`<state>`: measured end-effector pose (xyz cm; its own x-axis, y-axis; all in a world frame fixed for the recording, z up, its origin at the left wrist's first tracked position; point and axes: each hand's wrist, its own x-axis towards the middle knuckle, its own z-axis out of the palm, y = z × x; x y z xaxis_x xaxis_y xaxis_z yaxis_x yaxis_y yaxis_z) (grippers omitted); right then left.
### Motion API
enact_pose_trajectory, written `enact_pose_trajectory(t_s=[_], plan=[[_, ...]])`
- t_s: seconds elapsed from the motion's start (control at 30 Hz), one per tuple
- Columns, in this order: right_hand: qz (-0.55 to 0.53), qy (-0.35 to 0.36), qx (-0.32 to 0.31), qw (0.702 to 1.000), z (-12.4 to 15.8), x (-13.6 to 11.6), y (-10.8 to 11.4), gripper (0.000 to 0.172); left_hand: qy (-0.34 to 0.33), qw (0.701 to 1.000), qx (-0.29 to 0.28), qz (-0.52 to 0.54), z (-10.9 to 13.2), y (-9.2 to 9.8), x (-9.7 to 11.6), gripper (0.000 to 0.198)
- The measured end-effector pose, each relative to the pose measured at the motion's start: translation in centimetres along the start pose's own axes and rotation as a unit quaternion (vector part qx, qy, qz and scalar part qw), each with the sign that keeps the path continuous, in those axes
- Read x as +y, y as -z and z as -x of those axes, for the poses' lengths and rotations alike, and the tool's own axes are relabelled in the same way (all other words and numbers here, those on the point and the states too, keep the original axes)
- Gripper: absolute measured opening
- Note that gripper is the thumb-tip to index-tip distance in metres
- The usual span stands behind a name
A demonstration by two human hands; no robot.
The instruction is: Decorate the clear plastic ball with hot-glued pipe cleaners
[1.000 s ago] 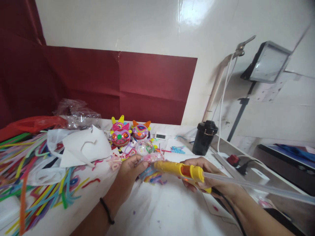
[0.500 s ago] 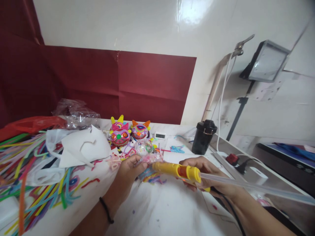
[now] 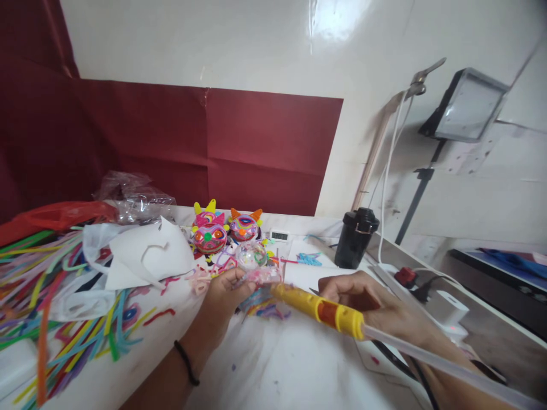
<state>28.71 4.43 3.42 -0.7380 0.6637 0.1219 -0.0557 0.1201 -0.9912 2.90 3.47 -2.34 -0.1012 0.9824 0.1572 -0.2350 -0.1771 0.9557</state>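
Observation:
My left hand [image 3: 224, 299], with a black band at the wrist, pinches a crumpled, see-through pinkish piece [image 3: 264, 277] whose kind I cannot make out. My right hand [image 3: 367, 293] is closed on a yellow glue gun [image 3: 310, 304]; its grip is mostly hidden. A long translucent glue stick [image 3: 419, 352] sticks out of the gun's back. The nozzle end points left, close to the pinkish piece. Just beyond my left fingers lies a clear ball [image 3: 251, 255] with coloured bits. Blue and multicoloured strips [image 3: 265, 307] lie under the held piece.
Decorated animal-face balls [image 3: 210, 236] stand at the back beside a small digital timer [image 3: 279, 235]. A black cup [image 3: 356, 238] is right of them. Many coloured pipe cleaners [image 3: 77, 341] and cut white paper [image 3: 147, 256] cover the left. A power strip [image 3: 405, 277] with plugs runs along the right.
The glue gun has tilted, its back end dropping lower and to the right, and its nozzle has shifted slightly right. My left hand has barely moved.

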Motion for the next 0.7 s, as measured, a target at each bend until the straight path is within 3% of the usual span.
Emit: enact_pose_trajectory(t_s=[0.2,0.37,0.47,0.57,0.7], plan=[[0.206,-0.003,-0.025,0.978,0.6,0.0,-0.7,0.032,-0.001,0.999,0.038,0.017,-0.3,0.1,0.2,0.017],[0.406,-0.011,-0.05,0.912,-0.3,0.8,-3.1,0.036,-0.01,0.999,0.05,0.019,-0.7,0.7,-0.3,0.018],[0.46,-0.007,-0.087,0.884,-1.2,1.6,-4.5,0.039,-0.014,0.998,0.056,0.017,-0.9,1.0,-0.4,0.017],[0.513,0.019,-0.137,0.847,-1.8,3.2,-5.4,0.03,-0.017,0.998,0.063,0.011,-1.0,1.2,-0.5,0.017],[0.57,0.022,-0.16,0.805,-2.2,5.5,-5.9,0.024,-0.022,0.997,0.076,0.004,-1.0,1.2,-0.4,0.017]])
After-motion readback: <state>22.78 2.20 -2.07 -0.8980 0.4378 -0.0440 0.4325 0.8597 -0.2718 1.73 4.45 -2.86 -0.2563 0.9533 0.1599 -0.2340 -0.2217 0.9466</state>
